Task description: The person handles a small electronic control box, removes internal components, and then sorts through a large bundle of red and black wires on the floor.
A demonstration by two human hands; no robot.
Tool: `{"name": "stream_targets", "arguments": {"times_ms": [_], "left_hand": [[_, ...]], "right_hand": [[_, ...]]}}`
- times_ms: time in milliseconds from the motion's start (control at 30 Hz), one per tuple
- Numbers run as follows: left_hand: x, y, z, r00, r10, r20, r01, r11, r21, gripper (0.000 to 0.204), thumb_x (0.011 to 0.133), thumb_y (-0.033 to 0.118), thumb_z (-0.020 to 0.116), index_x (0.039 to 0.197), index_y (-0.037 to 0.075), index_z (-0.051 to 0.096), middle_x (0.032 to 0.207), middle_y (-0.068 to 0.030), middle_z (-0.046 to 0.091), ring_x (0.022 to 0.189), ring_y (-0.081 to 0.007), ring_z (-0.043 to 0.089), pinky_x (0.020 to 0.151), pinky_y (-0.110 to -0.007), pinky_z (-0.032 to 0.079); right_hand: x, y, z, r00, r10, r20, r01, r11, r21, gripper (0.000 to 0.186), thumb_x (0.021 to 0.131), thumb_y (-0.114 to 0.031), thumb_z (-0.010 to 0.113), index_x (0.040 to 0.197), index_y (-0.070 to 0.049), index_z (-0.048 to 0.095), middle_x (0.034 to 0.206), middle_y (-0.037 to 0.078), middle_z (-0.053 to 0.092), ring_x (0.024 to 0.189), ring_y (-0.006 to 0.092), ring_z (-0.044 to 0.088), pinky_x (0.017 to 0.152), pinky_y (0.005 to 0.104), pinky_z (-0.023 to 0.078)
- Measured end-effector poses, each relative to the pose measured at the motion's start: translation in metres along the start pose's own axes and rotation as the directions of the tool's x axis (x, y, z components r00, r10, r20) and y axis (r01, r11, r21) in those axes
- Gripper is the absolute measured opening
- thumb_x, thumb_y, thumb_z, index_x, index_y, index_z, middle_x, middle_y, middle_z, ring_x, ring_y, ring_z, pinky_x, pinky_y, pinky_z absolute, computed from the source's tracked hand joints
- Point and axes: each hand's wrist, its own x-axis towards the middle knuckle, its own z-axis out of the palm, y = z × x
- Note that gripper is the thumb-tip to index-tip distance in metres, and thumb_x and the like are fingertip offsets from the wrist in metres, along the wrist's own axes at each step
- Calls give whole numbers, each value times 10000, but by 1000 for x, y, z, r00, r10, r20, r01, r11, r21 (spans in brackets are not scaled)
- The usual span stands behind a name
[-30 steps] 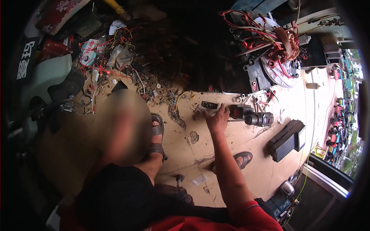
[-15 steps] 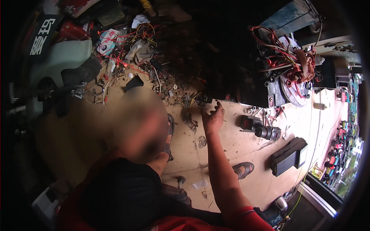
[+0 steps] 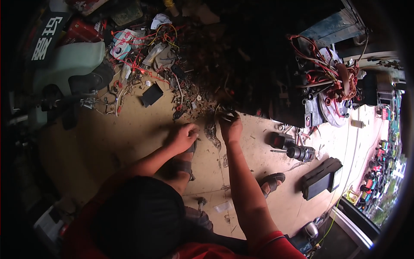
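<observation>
My right hand (image 3: 230,126) is curled around a small dark object (image 3: 226,113) at the edge of the debris, its exact shape unclear in shadow. My left hand (image 3: 186,136) has its fingers curled above my left sandal (image 3: 184,166); what they hold, if anything, is hidden. Right of my right hand lie a cordless drill with a long bit (image 3: 302,153), a black tool or battery body (image 3: 280,139) and some loose hand tools. Behind them stand dark battery blocks (image 3: 308,118) topped by tangled red and white cables (image 3: 332,73).
Wires and debris (image 3: 146,64) cover the back left, beside a pale green scooter panel (image 3: 73,69) and a small black plate (image 3: 151,94). An elongated black case (image 3: 321,179) lies right of my right sandal (image 3: 272,181). A doorway with parked scooters (image 3: 379,168) is at far right.
My right hand has moved up and left to the dark object and closed around it. My left hand now shows clearly with curled fingers; earlier that area was blurred. The view has shifted.
</observation>
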Motion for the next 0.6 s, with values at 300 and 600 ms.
{"name": "stream_targets", "arguments": {"times_ms": [300, 600], "left_hand": [[42, 23, 23, 870, 281, 404, -466, 736, 492, 429, 922, 101, 611, 1351, 101, 606, 1419, -111, 561, 1303, -307, 551, 1069, -442, 454], [169, 12, -78, 879, 358, 316, -439, 348, 828, 432, 893, 106, 580, 1314, 97, 674, 1531, -122, 522, 1496, -314, 377, 1237, -535, 267]], "right_hand": [[19, 24, 2, 953, -270, -138, 199, 900, -387, 262, 882, -211, 700, 989, 27, 685, 1064, 226, 699, 989, 419, 643, 893, 478, 504], [83, -48, 64, 703, -706, 85, 685, 639, -350, 291, 1010, -216, 527, 1194, -53, 682, 1242, 186, 685, 1141, 383, 629, 951, 467, 513]]}}
